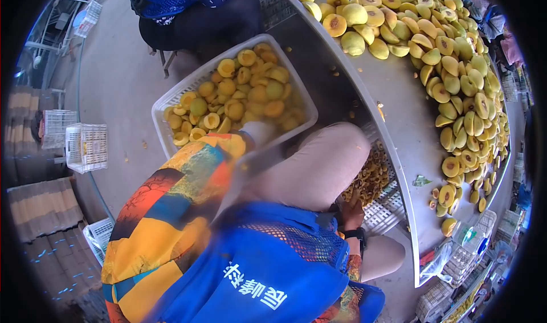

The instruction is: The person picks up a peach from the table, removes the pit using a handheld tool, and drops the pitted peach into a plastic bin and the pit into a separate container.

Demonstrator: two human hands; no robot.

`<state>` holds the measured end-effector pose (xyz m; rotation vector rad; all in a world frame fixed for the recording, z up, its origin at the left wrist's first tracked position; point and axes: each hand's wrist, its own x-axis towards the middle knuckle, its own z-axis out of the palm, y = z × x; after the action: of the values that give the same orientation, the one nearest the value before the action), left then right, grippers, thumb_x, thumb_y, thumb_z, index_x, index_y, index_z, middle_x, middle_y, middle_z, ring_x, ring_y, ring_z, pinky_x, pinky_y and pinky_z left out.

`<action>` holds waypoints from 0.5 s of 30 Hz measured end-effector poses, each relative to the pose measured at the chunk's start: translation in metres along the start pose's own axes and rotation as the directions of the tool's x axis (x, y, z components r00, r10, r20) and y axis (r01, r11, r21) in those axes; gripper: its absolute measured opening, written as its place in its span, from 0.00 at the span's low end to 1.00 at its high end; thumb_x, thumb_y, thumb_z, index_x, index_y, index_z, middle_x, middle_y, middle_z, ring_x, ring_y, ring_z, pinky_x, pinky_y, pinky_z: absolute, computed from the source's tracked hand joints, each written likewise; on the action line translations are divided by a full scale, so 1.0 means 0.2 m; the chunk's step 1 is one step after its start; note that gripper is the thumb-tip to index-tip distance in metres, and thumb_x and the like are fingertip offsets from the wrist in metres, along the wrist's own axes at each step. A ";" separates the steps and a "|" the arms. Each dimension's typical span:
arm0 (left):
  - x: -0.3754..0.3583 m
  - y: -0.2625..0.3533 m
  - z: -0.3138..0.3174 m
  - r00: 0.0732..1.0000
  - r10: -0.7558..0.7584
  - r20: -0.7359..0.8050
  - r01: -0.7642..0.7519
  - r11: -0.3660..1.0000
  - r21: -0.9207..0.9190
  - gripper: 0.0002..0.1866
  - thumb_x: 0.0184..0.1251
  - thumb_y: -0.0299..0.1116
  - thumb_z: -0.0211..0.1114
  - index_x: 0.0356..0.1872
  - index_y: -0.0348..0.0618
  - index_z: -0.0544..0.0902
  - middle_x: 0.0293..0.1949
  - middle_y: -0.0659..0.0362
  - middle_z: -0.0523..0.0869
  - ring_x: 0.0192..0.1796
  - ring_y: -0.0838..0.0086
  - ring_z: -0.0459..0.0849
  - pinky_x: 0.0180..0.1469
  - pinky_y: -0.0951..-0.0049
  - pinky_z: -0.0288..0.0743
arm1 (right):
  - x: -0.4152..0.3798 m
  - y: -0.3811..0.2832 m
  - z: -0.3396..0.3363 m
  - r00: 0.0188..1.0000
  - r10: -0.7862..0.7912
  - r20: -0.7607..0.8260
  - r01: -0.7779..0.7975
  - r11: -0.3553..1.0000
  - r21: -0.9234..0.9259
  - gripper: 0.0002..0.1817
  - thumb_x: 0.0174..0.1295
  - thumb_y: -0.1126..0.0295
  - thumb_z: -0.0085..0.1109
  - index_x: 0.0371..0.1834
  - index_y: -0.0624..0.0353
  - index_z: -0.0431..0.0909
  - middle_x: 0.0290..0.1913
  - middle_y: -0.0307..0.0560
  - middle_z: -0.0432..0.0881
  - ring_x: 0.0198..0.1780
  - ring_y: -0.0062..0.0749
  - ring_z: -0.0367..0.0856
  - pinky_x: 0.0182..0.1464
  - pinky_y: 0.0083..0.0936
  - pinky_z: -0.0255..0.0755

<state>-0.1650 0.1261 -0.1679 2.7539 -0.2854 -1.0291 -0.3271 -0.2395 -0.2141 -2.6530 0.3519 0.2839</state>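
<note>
here, left hand [262, 131] at fruit crate [211, 70], right hand [351, 213] by pits [371, 178] — fingers' spread, cannot tell

White Chinese characters [254, 289] run in a slanted row on the person's blue vest [285, 266], below its mesh panel [302, 242]; one resembles 峰, the others cannot be read surely.

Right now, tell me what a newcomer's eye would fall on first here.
Probably the big heap of mostly halved yellow fruit, sprawling over the metal table at upper right. Next, the pale plastic crate of similar halves near the centre. Then the bright patterned sleeve and blue garment with white lettering, at the bottom.
</note>
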 end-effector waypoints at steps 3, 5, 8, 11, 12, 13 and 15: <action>0.07 0.03 0.04 0.995 -0.008 0.095 0.004 0.999 0.036 0.13 0.59 0.36 0.53 0.40 0.45 0.81 0.39 0.49 0.83 0.43 0.56 0.82 0.41 0.61 0.75 | 0.00 0.08 0.07 1.000 0.003 -0.030 -0.003 1.000 0.001 0.21 0.48 0.56 0.57 0.37 0.63 0.72 0.30 0.68 0.79 0.35 0.62 0.78 0.36 0.47 0.72; 0.14 0.03 0.10 0.997 0.028 0.069 -0.032 0.998 0.058 0.13 0.59 0.35 0.52 0.41 0.45 0.80 0.39 0.49 0.83 0.44 0.55 0.81 0.41 0.60 0.75 | 0.04 0.23 0.21 0.990 -0.040 -0.138 0.042 0.999 0.014 0.20 0.49 0.57 0.57 0.36 0.63 0.72 0.29 0.68 0.79 0.35 0.62 0.78 0.35 0.47 0.72; 0.14 0.01 0.14 0.998 0.069 -0.003 -0.068 0.990 0.121 0.13 0.58 0.36 0.53 0.40 0.45 0.81 0.39 0.51 0.83 0.43 0.56 0.82 0.41 0.61 0.75 | 0.08 0.13 0.15 0.992 -0.045 -0.119 0.047 0.999 0.013 0.19 0.49 0.58 0.56 0.36 0.63 0.72 0.29 0.68 0.78 0.35 0.61 0.78 0.35 0.47 0.72; 0.16 0.02 0.11 0.997 0.080 -0.015 -0.076 0.981 0.181 0.13 0.59 0.37 0.53 0.40 0.46 0.81 0.39 0.51 0.83 0.43 0.57 0.82 0.40 0.62 0.75 | 0.07 -0.14 -0.12 0.998 0.056 -0.026 -0.055 0.997 0.053 0.18 0.50 0.59 0.56 0.36 0.63 0.72 0.30 0.67 0.79 0.35 0.62 0.78 0.35 0.46 0.72; 0.13 0.05 0.06 0.993 0.111 -0.034 -0.102 0.975 0.196 0.13 0.59 0.37 0.53 0.40 0.46 0.81 0.40 0.52 0.83 0.43 0.57 0.82 0.40 0.61 0.76 | 0.05 -0.13 -0.13 0.996 0.080 -0.024 -0.078 0.995 0.068 0.18 0.50 0.59 0.55 0.36 0.63 0.72 0.30 0.67 0.79 0.35 0.62 0.78 0.36 0.46 0.72; 0.10 0.09 0.01 0.988 0.145 -0.049 -0.132 0.969 0.207 0.13 0.59 0.37 0.53 0.40 0.47 0.81 0.40 0.52 0.83 0.43 0.57 0.82 0.40 0.61 0.76 | 0.03 -0.12 -0.13 0.994 0.104 -0.022 -0.102 0.991 0.083 0.18 0.50 0.59 0.55 0.36 0.63 0.72 0.30 0.66 0.79 0.36 0.62 0.78 0.36 0.46 0.72; 0.08 0.17 -0.04 0.968 0.110 -0.226 -0.077 0.986 0.150 0.12 0.57 0.35 0.53 0.37 0.45 0.82 0.38 0.52 0.83 0.42 0.58 0.82 0.40 0.61 0.76 | 0.01 0.02 -0.03 0.995 0.070 -0.076 -0.064 0.994 0.085 0.18 0.50 0.59 0.55 0.37 0.63 0.71 0.30 0.66 0.79 0.36 0.61 0.78 0.36 0.45 0.72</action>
<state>-0.1528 0.0903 -0.1641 2.9178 -0.4619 -0.6767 -0.3259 -0.2459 -0.2118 -2.5800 0.4688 0.1819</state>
